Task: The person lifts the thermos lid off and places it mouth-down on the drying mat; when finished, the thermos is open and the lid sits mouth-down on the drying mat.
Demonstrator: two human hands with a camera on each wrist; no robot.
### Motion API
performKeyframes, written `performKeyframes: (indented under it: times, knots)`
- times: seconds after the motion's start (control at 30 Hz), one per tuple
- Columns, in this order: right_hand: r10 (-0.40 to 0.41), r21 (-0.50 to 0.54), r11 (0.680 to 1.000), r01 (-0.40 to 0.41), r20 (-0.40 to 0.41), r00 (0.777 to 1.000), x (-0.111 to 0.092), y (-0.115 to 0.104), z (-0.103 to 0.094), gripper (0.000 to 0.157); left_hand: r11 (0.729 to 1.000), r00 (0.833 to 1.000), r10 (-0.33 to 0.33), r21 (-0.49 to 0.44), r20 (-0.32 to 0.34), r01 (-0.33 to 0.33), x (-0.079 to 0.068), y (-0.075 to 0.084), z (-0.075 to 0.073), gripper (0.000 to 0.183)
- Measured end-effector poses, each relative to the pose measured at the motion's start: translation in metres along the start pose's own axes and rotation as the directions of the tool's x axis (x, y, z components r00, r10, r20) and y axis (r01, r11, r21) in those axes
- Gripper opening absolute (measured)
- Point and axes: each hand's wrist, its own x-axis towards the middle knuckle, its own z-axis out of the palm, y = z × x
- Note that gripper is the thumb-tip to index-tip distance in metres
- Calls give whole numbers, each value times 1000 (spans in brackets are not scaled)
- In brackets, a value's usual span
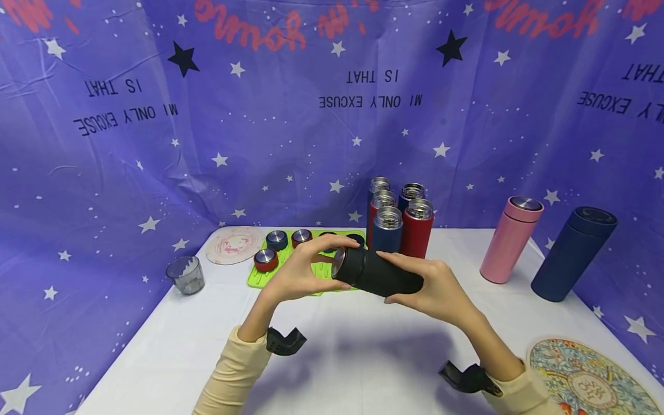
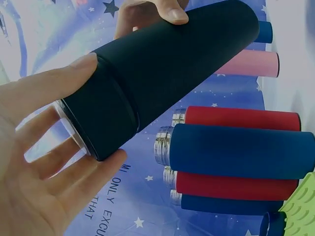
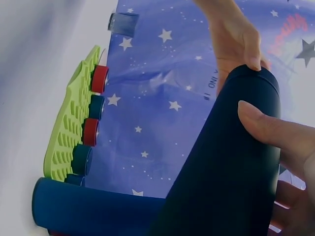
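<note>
A black thermos bottle [image 1: 386,275] is held tilted above the table by both hands in the head view. My left hand [image 1: 297,275] pinches its black lid [image 2: 101,110] between thumb and fingertips. The lid sits on the bottle, with a thin seam line between lid and body in the left wrist view. Around the body, my right hand [image 1: 438,291] grips from the other side, its thumb [image 3: 258,120] lying along the bottle in the right wrist view.
Several lidless blue and red bottles [image 1: 417,233] stand behind the hands. Left of them, removed lids [image 1: 266,260] rest on a green mat [image 1: 256,280]. A glass cup [image 1: 187,276] is at the left; pink [image 1: 510,242] and navy [image 1: 570,256] lidded bottles stand right, behind a patterned round mat [image 1: 550,357].
</note>
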Motion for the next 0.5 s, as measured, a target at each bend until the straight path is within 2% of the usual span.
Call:
performKeyframes:
  times: [0.07,0.13,0.3,0.37,0.43,0.5]
  knots:
    - [-1,-9,1000,1,-4,1000,0,0,0,80,1000,1000,-2,0,-15,2,0,-2,1,61]
    - [-18,-47,999,17,-23,1000,0,0,1,80,1000,999,-22,-1,-41,22,-1,-11,2,61]
    - [-112,-216,972,97,-63,992,1,-2,6,81,985,979,-172,1,-113,173,-4,-34,7,57]
    - [-139,-263,958,116,-67,988,2,-2,6,80,976,969,-216,6,-118,219,-5,-36,7,55]
    - [-142,-263,957,120,-67,988,2,-1,5,80,977,972,-211,11,-102,213,-5,-37,7,57]
    - [-119,-216,971,104,-57,991,1,0,4,80,984,982,-176,16,-69,177,-5,-38,7,61]
